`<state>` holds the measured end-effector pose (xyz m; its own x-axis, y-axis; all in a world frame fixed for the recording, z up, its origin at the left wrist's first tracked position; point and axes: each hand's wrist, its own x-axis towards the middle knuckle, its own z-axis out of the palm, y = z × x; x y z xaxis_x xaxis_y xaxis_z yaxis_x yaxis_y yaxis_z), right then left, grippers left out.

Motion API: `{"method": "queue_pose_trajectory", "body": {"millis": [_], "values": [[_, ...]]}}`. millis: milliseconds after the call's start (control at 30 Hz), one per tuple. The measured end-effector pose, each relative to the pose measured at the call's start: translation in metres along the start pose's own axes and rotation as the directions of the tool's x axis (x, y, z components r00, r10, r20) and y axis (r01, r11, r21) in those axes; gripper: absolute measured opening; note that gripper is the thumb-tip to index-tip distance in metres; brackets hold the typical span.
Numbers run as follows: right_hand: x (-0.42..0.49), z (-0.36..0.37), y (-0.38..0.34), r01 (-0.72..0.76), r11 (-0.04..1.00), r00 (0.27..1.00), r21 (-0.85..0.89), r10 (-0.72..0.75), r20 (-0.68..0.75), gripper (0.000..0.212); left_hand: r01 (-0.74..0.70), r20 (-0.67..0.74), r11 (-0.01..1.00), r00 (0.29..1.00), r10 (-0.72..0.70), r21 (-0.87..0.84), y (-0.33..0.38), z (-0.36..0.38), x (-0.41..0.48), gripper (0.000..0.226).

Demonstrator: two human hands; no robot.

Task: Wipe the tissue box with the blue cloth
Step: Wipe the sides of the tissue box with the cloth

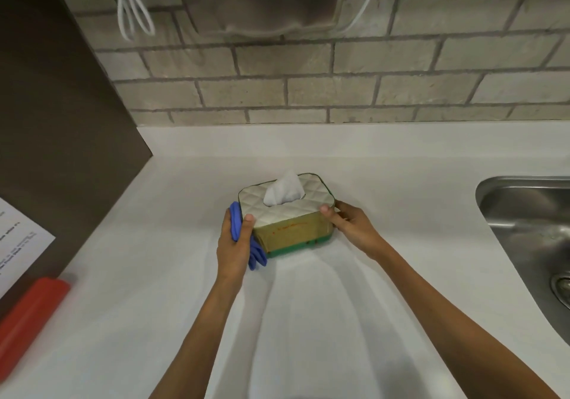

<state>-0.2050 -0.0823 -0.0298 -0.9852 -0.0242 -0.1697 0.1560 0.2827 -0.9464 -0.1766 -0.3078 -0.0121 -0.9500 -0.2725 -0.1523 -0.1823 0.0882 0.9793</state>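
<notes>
The tissue box [290, 232] sits on the white counter, with a quilted white lid, a tan side, a green base and a white tissue sticking up from its slot. My left hand [234, 244] presses the bunched blue cloth [237, 222] against the box's left end, thumb resting on the lid's corner. Part of the cloth hangs out below my palm. My right hand [348, 222] grips the box's right end, thumb on the lid's near right corner, fingers behind the side.
A steel sink [530, 232] is set into the counter at the right. A red object [30, 321] and a printed sheet lie at the left by a dark panel [55, 121]. A brick wall with white cables rises behind the white counter [154, 275].
</notes>
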Motion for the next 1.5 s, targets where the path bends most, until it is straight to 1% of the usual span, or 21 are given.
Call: {"method": "queue_pose_trajectory", "body": {"millis": [100, 233, 333, 433, 533, 600, 667, 767, 867, 933, 1000, 1067, 1133, 1200, 1300, 1367, 1400, 1433, 1467, 1500], "values": [[-0.004, -0.005, -0.011, -0.034, 0.997, 0.996, -0.068, 0.028, -0.088, 0.085, 0.033, 0.011, 0.998, 0.999, -0.033, 0.050, 0.010, -0.005, 0.011, 0.044], [-0.011, -0.012, -0.030, -0.101, 0.990, 0.993, -0.097, 0.094, -0.072, 0.100, 0.154, 0.022, 0.981, 0.987, -0.158, 0.116, 0.024, -0.011, 0.026, 0.030], [-0.014, -0.014, -0.038, -0.147, 0.982, 0.988, -0.115, 0.141, -0.065, 0.110, 0.231, 0.047, 0.960, 0.969, -0.241, 0.156, 0.033, -0.012, 0.031, 0.033], [-0.011, -0.016, -0.039, -0.208, 0.971, 0.978, -0.116, 0.206, -0.035, 0.117, 0.256, 0.059, 0.950, 0.961, -0.270, 0.180, 0.038, -0.010, 0.036, 0.035], [-0.002, -0.014, -0.037, -0.264, 0.955, 0.963, -0.131, 0.269, 0.021, 0.109, 0.244, 0.070, 0.946, 0.962, -0.264, 0.211, 0.042, -0.007, 0.039, 0.037], [0.005, -0.012, -0.035, -0.245, 0.964, 0.965, -0.104, 0.252, 0.069, 0.107, 0.243, 0.079, 0.945, 0.961, -0.265, 0.218, 0.045, -0.007, 0.041, 0.037], [0.012, -0.008, -0.033, -0.194, 0.981, 0.975, -0.010, 0.194, 0.105, 0.105, 0.251, 0.087, 0.943, 0.957, -0.275, 0.219, 0.048, -0.007, 0.043, 0.038], [0.021, 0.001, -0.029, -0.143, 0.976, 0.982, 0.162, 0.120, 0.145, 0.092, 0.234, 0.088, 0.947, 0.962, -0.258, 0.220, 0.050, -0.006, 0.046, 0.039], [0.028, 0.007, -0.023, -0.131, 0.951, 0.986, 0.281, 0.095, 0.139, 0.090, 0.167, 0.054, 0.964, 0.982, -0.182, 0.205, 0.047, 0.000, 0.046, 0.043], [0.032, 0.010, -0.019, -0.141, 0.936, 0.985, 0.324, 0.098, 0.144, 0.088, 0.093, 0.010, 0.979, 0.995, -0.096, 0.182, 0.040, 0.007, 0.042, 0.052], [0.035, 0.012, -0.015, -0.161, 0.918, 0.982, 0.362, 0.112, 0.154, 0.084, 0.002, -0.069, 0.967, 0.997, 0.016, 0.256, 0.030, 0.014, 0.035, 0.054], [0.034, 0.013, -0.015, -0.163, 0.909, 0.981, 0.384, 0.106, 0.165, 0.072, -0.110, -0.135, 0.931, 0.977, 0.166, 0.349, 0.020, 0.023, 0.025, 0.052], [0.033, 0.013, -0.016, -0.169, 0.909, 0.979, 0.381, 0.110, 0.172, 0.058, -0.228, -0.158, 0.872, 0.933, 0.323, 0.434, 0.012, 0.029, 0.014, 0.055], [0.033, 0.012, -0.016, -0.192, 0.906, 0.975, 0.378, 0.134, 0.175, 0.055, -0.309, -0.132, 0.800, 0.893, 0.430, 0.515, 0.007, 0.032, 0.005, 0.057], [0.034, 0.011, -0.014, -0.222, 0.893, 0.972, 0.392, 0.170, 0.162, 0.056, -0.434, -0.015, 0.601, 0.802, 0.597, 0.670, -0.004, 0.032, -0.003, 0.053], [0.034, 0.010, -0.014, -0.225, 0.892, 0.972, 0.392, 0.176, 0.157, 0.057, -0.494, 0.071, 0.480, 0.747, 0.661, 0.724, -0.016, 0.027, -0.005, 0.050], [0.034, 0.010, -0.014, -0.222, 0.893, 0.973, 0.392, 0.175, 0.152, 0.059, -0.517, 0.101, 0.449, 0.730, 0.677, 0.728, -0.022, 0.024, -0.007, 0.049], [0.034, 0.010, -0.014, -0.219, 0.895, 0.974, 0.389, 0.176, 0.143, 0.063, -0.528, 0.106, 0.454, 0.728, 0.678, 0.718, -0.027, 0.021, -0.007, 0.049], [0.034, 0.010, -0.014, -0.216, 0.897, 0.975, 0.386, 0.178, 0.132, 0.067, -0.524, 0.086, 0.499, 0.744, 0.662, 0.691, -0.029, 0.019, -0.007, 0.050], [0.034, 0.010, -0.013, -0.215, 0.898, 0.976, 0.384, 0.183, 0.118, 0.072, -0.505, 0.042, 0.570, 0.771, 0.635, 0.648, -0.028, 0.019, -0.007, 0.051]]}}
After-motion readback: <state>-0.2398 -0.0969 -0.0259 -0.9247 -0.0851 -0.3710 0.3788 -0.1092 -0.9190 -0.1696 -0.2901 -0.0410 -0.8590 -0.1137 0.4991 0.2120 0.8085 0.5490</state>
